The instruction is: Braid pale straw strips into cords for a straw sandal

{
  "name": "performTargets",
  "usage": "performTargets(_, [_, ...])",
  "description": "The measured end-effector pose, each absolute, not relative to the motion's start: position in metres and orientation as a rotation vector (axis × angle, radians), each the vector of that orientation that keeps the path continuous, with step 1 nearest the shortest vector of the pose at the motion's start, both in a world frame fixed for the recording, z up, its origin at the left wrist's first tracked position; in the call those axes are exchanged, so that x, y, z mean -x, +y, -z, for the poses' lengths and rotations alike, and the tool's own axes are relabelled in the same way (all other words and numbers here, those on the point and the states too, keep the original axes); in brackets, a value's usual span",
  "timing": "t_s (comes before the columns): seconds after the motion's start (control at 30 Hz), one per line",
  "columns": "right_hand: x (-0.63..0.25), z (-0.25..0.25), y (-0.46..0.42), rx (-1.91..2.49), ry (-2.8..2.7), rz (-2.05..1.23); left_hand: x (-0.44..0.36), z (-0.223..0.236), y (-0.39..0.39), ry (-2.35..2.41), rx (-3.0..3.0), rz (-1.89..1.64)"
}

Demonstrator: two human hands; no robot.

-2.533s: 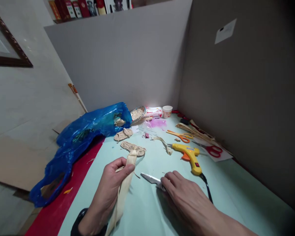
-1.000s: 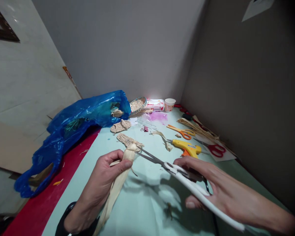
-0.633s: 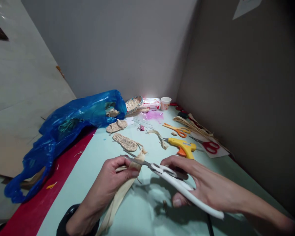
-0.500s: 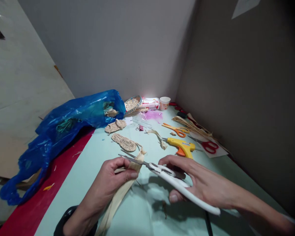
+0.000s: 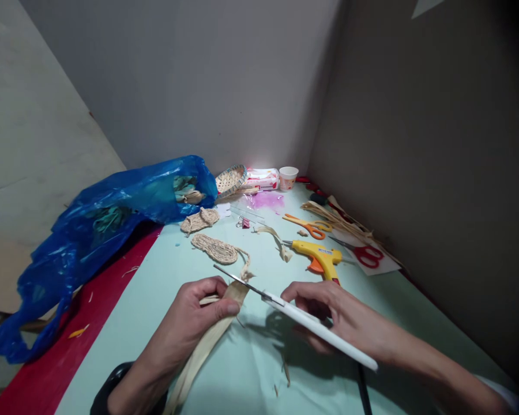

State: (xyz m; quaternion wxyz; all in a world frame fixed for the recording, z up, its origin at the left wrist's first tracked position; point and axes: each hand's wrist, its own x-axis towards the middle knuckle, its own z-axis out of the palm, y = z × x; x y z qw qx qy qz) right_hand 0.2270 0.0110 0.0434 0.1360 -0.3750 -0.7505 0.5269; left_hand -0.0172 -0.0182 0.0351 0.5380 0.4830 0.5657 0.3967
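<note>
First inspector: Your left hand (image 5: 205, 305) sits left of the yellow glue gun (image 5: 316, 251) and nearer you, fingers curled, thumb laid on top.

Second inspector: Noted. Thumb and index finger pinch the pale strip (image 5: 213, 335), left of the gun and nearer you. Its lower length trails past your wrist; its upper end meets the loose braid end of the oval coil (image 5: 215, 248), which lies left of the gun.

First inspector: And your right hand (image 5: 346, 316)?

Second inspector: On the near side of the gun, forearm entering from the right, fingers closed around the white-handled scissors (image 5: 315, 326). Which fingers fill the loops, I cannot tell.

First inspector: Blades?

Second inspector: Seen edge-on, apparently together, crossing the strip's upper end. Orange-handled scissors (image 5: 308, 225) lie just beyond the gun; red-handled scissors (image 5: 360, 252) lie to its right.
</note>
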Motion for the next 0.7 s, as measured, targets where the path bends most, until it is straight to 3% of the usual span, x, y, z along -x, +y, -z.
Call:
performTargets(0.13, [-0.244,-0.049,0.015,1.180,-2.225,-1.318,0.019,-0.034,-0.018,1.335,-1.135,-0.929])
performTargets(0.33, [-0.285,-0.064,0.055,1.590,-2.236,-0.294,0.013,-0.039,-0.021,1.351,-0.952,-0.977])
performTargets(0.7, [-0.259,-0.038,0.161,1.813,-2.443,0.075,0.011,-0.028,-0.017,1.418,-0.989,-0.978])
